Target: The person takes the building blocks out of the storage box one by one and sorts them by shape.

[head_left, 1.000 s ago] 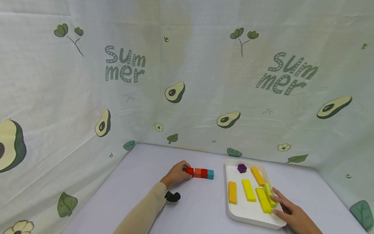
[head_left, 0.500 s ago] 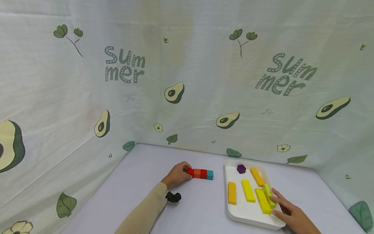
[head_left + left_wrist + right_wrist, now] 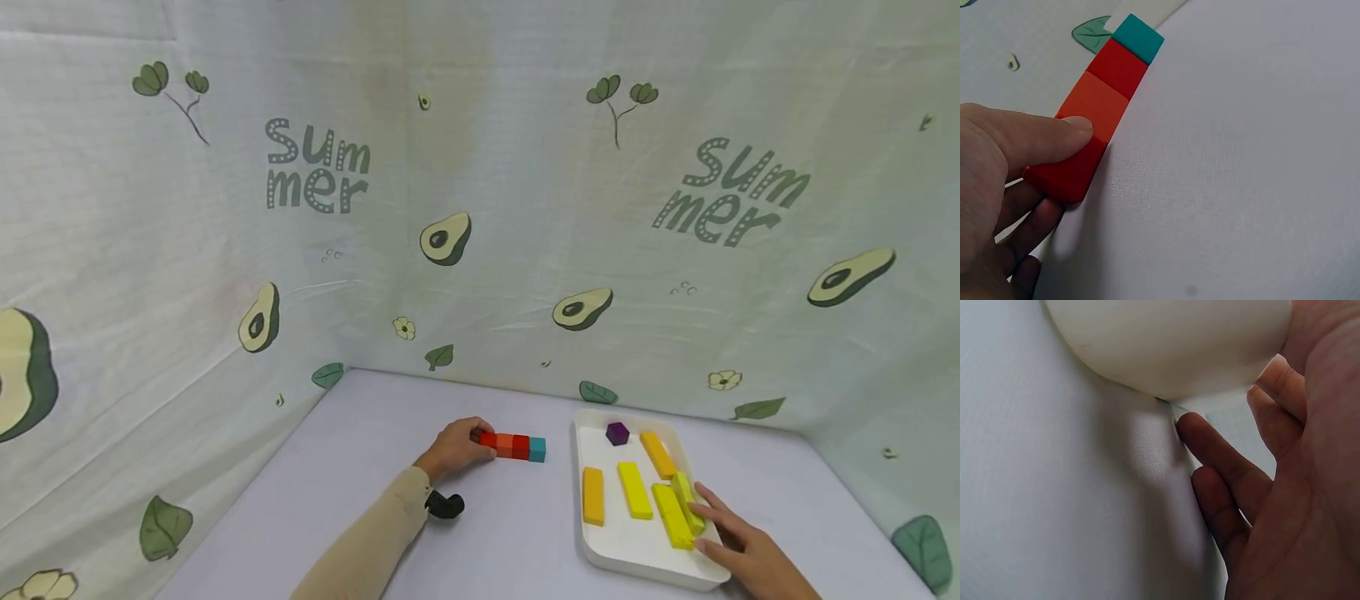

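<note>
The block row (image 3: pixel 513 446) lies on the surface (image 3: pixel 375 467), its red end pinched by the left hand (image 3: pixel 456 448); a sideways push could buckle it. The tray (image 3: pixel 600 550) rim is steadied by the right hand (image 3: pixel 738 546), fingers loosely spread

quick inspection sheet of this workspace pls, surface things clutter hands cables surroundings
surface: pale lilac table, cloth-covered.
job's things: row of four cubes on the table, red, orange, red, teal; white tray beside it holding a purple block, two orange bars, two yellow bars and a lime bar.
clutter: nothing seen.
grippers: left hand pinches the red end cube of the row, thumb on top; right hand rests at the tray's right edge, fingertips on the lime bar.
cables: nothing seen; a small black device sits at the left wrist.
surroundings: avocado-print "Summer" cloth walls the table on three sides.
</note>
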`<move>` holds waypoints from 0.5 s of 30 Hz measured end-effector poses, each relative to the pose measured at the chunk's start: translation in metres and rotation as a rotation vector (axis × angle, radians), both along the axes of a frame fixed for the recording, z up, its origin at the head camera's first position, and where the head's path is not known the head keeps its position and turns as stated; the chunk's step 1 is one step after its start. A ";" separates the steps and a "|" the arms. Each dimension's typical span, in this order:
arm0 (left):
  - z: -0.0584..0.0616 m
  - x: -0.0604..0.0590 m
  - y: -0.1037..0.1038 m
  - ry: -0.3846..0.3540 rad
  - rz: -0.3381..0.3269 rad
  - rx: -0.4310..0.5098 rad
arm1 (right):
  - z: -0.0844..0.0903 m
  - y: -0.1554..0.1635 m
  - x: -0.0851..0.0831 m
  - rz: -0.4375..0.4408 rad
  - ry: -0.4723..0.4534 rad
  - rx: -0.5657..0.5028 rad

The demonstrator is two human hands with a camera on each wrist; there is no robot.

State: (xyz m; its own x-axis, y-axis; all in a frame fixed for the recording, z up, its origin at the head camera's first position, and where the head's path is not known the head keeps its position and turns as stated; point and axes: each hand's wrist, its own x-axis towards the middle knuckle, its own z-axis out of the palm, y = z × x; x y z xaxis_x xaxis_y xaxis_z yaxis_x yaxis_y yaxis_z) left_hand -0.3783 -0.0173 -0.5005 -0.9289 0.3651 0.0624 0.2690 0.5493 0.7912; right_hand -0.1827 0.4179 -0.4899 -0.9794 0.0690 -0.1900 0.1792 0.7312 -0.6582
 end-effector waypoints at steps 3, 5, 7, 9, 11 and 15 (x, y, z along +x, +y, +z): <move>-0.002 -0.001 0.002 0.003 -0.009 -0.013 | -0.001 0.002 0.001 -0.002 -0.001 -0.001; -0.003 -0.002 0.003 0.000 -0.013 -0.019 | -0.002 0.004 0.001 -0.002 0.000 0.000; -0.003 -0.003 0.004 0.000 -0.017 -0.019 | -0.002 0.005 0.001 0.000 0.004 0.002; -0.003 -0.004 0.005 0.003 -0.019 -0.020 | -0.002 0.006 0.001 0.004 0.014 0.009; -0.003 -0.006 0.005 0.007 -0.020 -0.024 | -0.002 0.006 0.001 0.007 0.027 0.013; -0.004 -0.008 0.002 0.009 -0.013 -0.040 | -0.002 0.003 0.001 0.019 0.049 0.014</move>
